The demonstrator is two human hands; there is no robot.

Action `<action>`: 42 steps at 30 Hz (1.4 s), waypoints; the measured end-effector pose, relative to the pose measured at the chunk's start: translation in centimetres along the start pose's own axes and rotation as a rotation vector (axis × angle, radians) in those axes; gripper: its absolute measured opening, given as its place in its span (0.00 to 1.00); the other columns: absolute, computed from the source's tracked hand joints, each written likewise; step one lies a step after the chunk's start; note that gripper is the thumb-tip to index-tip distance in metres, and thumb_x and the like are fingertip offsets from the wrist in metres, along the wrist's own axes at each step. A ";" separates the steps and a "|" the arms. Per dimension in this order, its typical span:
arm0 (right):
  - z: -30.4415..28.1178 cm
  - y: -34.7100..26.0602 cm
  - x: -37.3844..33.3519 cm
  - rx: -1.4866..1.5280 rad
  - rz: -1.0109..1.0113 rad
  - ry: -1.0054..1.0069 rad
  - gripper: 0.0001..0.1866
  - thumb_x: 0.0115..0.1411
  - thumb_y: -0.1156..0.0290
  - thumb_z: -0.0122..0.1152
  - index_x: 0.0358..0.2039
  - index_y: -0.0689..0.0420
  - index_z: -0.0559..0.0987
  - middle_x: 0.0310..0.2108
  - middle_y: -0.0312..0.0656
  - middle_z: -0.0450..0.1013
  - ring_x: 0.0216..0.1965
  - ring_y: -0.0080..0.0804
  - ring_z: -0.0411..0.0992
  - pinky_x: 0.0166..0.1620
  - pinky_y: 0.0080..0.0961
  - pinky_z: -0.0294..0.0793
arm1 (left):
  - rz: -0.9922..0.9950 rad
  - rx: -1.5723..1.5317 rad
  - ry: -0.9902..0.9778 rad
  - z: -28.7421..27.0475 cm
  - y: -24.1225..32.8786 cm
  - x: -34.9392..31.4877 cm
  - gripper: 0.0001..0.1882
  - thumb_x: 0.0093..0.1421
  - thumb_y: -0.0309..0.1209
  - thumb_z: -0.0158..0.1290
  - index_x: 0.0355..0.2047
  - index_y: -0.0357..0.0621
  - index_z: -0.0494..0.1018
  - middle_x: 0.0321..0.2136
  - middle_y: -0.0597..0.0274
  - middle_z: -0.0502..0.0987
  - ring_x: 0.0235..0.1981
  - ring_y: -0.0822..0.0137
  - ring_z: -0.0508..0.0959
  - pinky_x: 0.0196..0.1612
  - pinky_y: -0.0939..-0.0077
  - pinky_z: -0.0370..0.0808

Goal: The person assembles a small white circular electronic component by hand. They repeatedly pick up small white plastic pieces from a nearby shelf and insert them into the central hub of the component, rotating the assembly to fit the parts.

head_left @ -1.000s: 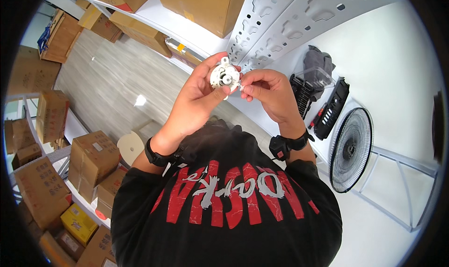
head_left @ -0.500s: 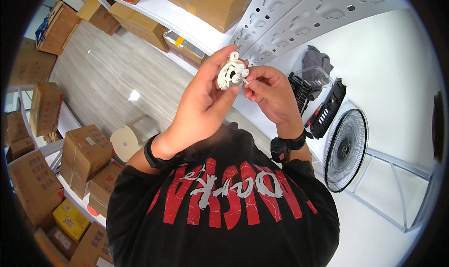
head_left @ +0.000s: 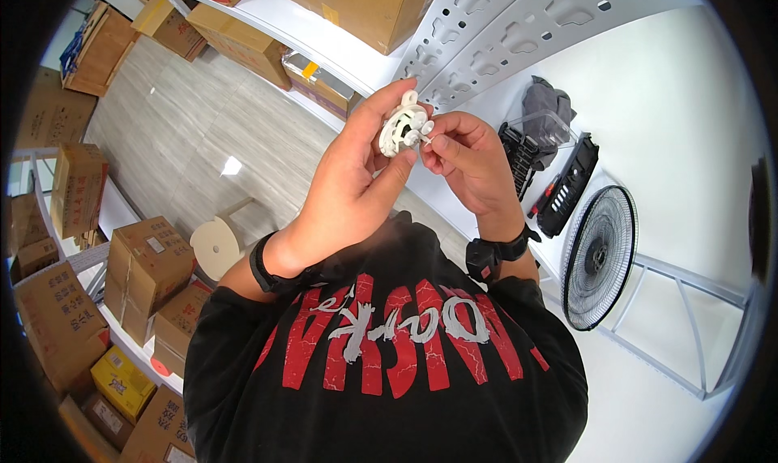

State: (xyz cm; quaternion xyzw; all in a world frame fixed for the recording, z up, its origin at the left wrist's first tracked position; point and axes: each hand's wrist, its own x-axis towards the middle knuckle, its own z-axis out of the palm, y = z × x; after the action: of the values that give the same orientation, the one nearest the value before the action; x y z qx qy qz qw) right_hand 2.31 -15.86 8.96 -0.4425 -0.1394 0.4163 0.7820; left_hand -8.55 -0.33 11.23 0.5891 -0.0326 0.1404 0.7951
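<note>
My left hand [head_left: 362, 156] grips a small white plastic part [head_left: 395, 130] with a loop at its top and round knobs on its right side. The left thumb presses its lower edge while the fingers wrap behind it. Close by on the right, my right hand [head_left: 467, 153] pinches a thin white stem [head_left: 425, 139] between thumb and forefinger, at the knobs of the part. Whether the stem is joined to the part I cannot tell. Both hands are raised in front of my chest, with a black band on each wrist.
Cardboard boxes stand on a white shelf [head_left: 356, 62] ahead and on racks at the left. A perforated grey metal upright [head_left: 519, 37] rises just beyond the hands. Right of them are a round black fan grille [head_left: 600, 259], a black tool-like item [head_left: 567, 186] and grey cloth [head_left: 548, 106].
The white part has turned slightly in my left hand, so its knobs show at a different angle. My right hand keeps its pinch in nearly the same place.
</note>
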 end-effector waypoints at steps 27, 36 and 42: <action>0.1 0.4 -0.2 0.020 -0.034 0.008 0.07 0.62 0.76 0.60 0.40 0.64 0.77 0.31 0.40 0.75 0.31 0.25 0.73 0.35 0.21 0.71 | 0.023 0.026 0.003 0.3 -0.2 0.2 0.30 0.63 0.12 0.43 0.66 0.38 0.53 0.55 0.54 0.69 0.55 0.68 0.70 0.58 0.74 0.69; 0.5 0.6 0.1 0.021 -0.065 -0.008 0.07 0.62 0.76 0.60 0.40 0.64 0.77 0.31 0.40 0.75 0.31 0.26 0.73 0.36 0.22 0.72 | 0.012 -0.002 0.007 0.0 0.1 0.1 0.33 0.60 0.09 0.43 0.66 0.36 0.53 0.55 0.51 0.68 0.56 0.65 0.70 0.59 0.70 0.67; 0.7 0.7 0.2 0.010 -0.050 0.013 0.07 0.62 0.75 0.60 0.40 0.64 0.77 0.32 0.40 0.76 0.32 0.26 0.73 0.36 0.22 0.72 | 0.029 0.030 0.016 -0.3 0.2 0.0 0.32 0.60 0.09 0.43 0.65 0.36 0.53 0.55 0.51 0.68 0.55 0.65 0.71 0.59 0.70 0.68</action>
State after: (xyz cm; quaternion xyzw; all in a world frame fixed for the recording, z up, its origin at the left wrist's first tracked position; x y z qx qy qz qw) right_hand 1.63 -15.13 8.73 -0.4375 -0.1433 0.3944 0.7953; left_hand -8.63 0.00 11.36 0.5993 -0.0328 0.1570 0.7843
